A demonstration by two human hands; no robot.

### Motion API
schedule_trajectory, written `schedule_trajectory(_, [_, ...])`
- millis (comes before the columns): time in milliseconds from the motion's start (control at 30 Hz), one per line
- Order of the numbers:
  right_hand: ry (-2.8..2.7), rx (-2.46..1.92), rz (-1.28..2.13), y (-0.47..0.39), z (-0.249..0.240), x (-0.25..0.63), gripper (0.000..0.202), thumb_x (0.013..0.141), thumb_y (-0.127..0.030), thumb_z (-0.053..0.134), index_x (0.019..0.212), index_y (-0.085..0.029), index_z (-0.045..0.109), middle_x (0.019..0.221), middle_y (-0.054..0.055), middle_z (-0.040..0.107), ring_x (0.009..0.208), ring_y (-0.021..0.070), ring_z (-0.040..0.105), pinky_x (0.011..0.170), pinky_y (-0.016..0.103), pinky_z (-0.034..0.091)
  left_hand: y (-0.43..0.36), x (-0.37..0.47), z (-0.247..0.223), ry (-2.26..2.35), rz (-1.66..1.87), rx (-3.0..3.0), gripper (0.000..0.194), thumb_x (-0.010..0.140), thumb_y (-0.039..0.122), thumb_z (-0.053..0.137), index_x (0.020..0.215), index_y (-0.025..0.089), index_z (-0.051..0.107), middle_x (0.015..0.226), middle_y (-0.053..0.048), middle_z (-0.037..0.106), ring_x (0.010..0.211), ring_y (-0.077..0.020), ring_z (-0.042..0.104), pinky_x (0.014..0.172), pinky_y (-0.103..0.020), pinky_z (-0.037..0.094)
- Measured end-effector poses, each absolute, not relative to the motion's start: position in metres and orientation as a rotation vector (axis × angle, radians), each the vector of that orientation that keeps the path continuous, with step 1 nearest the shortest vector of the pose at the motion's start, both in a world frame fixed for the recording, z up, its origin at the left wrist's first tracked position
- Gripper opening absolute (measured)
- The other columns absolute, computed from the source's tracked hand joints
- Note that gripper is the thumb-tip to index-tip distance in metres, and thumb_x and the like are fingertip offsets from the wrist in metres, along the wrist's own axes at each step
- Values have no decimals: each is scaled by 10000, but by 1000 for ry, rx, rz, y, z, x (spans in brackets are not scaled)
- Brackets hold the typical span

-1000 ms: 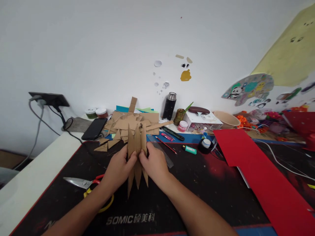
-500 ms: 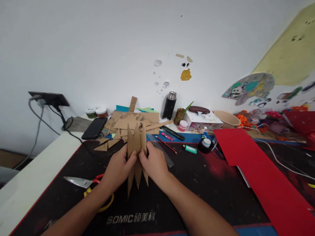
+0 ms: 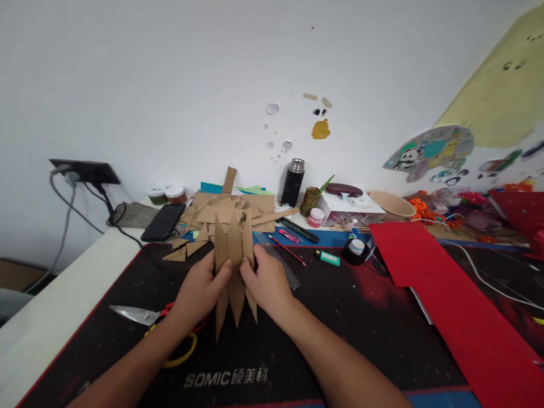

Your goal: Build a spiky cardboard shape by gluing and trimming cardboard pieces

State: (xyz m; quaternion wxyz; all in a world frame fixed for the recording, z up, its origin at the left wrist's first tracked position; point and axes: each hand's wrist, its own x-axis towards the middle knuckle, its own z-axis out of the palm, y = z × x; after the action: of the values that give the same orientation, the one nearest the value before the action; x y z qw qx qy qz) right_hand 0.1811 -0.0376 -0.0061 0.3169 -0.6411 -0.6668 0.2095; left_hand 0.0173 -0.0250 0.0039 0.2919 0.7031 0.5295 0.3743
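Observation:
Between my hands stands a brown cardboard piece [image 3: 235,241] with long pointed tips at top and bottom, creased lengthwise into strips. My left hand [image 3: 206,280] grips its left edge, thumb on the near face. At the right edge, my right hand [image 3: 267,277] pinches it the same way. The fingers behind the cardboard are hidden. Under my left forearm lie scissors [image 3: 136,314] with red and yellow handles, partly covered. A clear ruler [image 3: 291,277] lies just past my right hand.
Cardboard scraps [image 3: 255,203] are heaped behind my hands, beside a black phone [image 3: 162,222]. A black thermos [image 3: 293,184] stands by the wall. A utility knife [image 3: 300,229], red pencil [image 3: 287,250] and green-and-white lighter-like item [image 3: 328,258] lie right of centre. Red card [image 3: 442,294] covers the right side.
My left hand has shifted slightly left with its edge of the cardboard. The folded strips are spread a little wider and flatter. My right hand is nearly unmoved.

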Motion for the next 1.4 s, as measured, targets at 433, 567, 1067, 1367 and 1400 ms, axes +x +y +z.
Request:
schedule_trajectory(433, [-1441,-1074,1249,-33,-4,185,266,973,-302,655,1208,-187,704,1226,84,795,1114,251,751,946,359,578,-19,6,0,1153,1027,1311,574,820,637,743,1144,164,726,1095,-132,838,925,-348,785,863,-482,640])
schedule_trajectory(567, [-1461,-1128,1170,-32,-5,188,274,946,-309,676,1181,-183,739,1175,87,811,1077,283,760,939,403,584,-18,6,2,1172,1031,1414,544,825,632,731,1107,167,743,1135,-135,830,1002,-356,773,922,-473,615])
schedule_trajectory(1067, [-1580,-1366,903,-35,-3,190,265,973,-286,661,1210,-203,747,1186,99,813,1110,274,761,973,376,568,-18,5,0,1335,840,1805,394,896,513,551,1019,200,757,975,-69,835,903,-327,769,792,-384,588])
schedule_trajectory(1367, [-1605,-1469,813,-40,0,183,279,981,-293,662,1232,-193,732,1196,124,810,1139,298,763,946,364,563,-21,11,5,1514,774,2002,301,881,466,451,872,238,648,846,-61,779,790,-294,731,708,-361,508])
schedule_trajectory(1400, [-1610,-1488,799,-41,0,182,272,983,-290,659,1226,-192,732,1187,125,812,1133,302,765,934,362,562,-22,13,6,1538,762,2032,286,880,461,438,857,244,623,829,-62,768,779,-293,723,701,-362,495])
